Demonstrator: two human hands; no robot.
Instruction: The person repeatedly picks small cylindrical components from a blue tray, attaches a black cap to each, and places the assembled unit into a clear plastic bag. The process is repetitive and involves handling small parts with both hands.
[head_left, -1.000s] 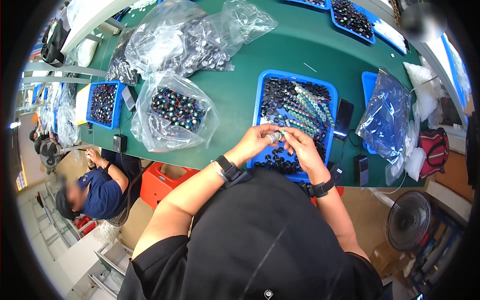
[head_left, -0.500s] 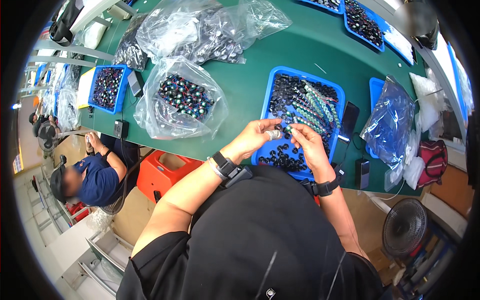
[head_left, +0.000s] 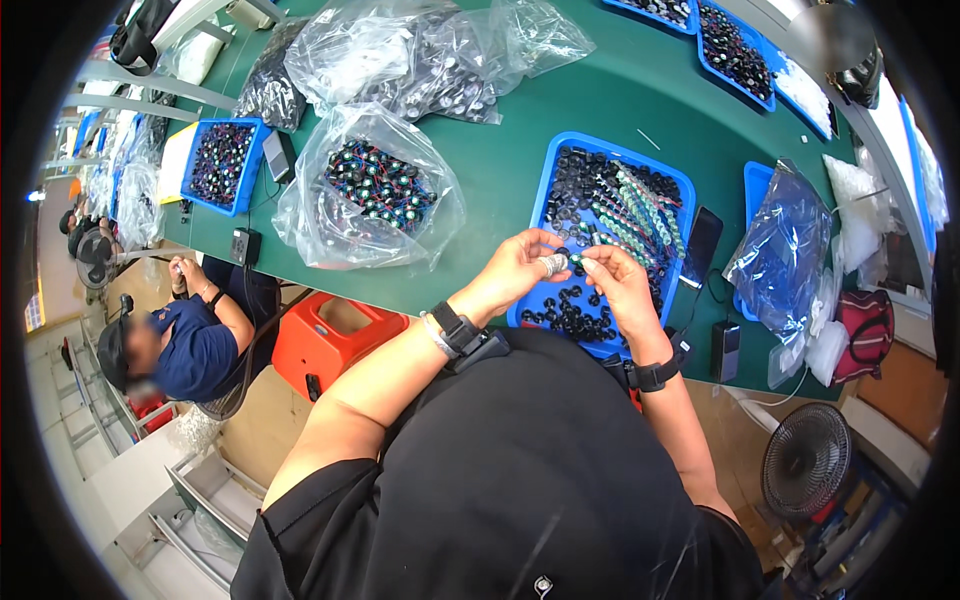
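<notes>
Both my hands are over the near part of a blue tray (head_left: 541, 190). My left hand (head_left: 522, 268), with a wrapped finger, pinches a small black round cap (head_left: 563, 256). Close against it, my right hand (head_left: 617, 278) holds a small round green part (head_left: 577, 261) between thumb and fingertips. Whether the two pieces touch is too small to make out. Inside the tray lie loose black round caps (head_left: 585, 318) near me and strips of small green round boards (head_left: 640, 210) at the right.
Left of the tray stands an open clear bag (head_left: 300, 225) of wired round parts. A phone (head_left: 703, 240) lies right of the tray. Another blue tray (head_left: 240, 190) holds dark parts. A co-worker (head_left: 200, 345) sits at the left, by a red stool (head_left: 330, 345). A fan (head_left: 805, 455) stands at right.
The green part in my right hand and the black cap in my left have come closer together. The whole view has shifted slightly.
</notes>
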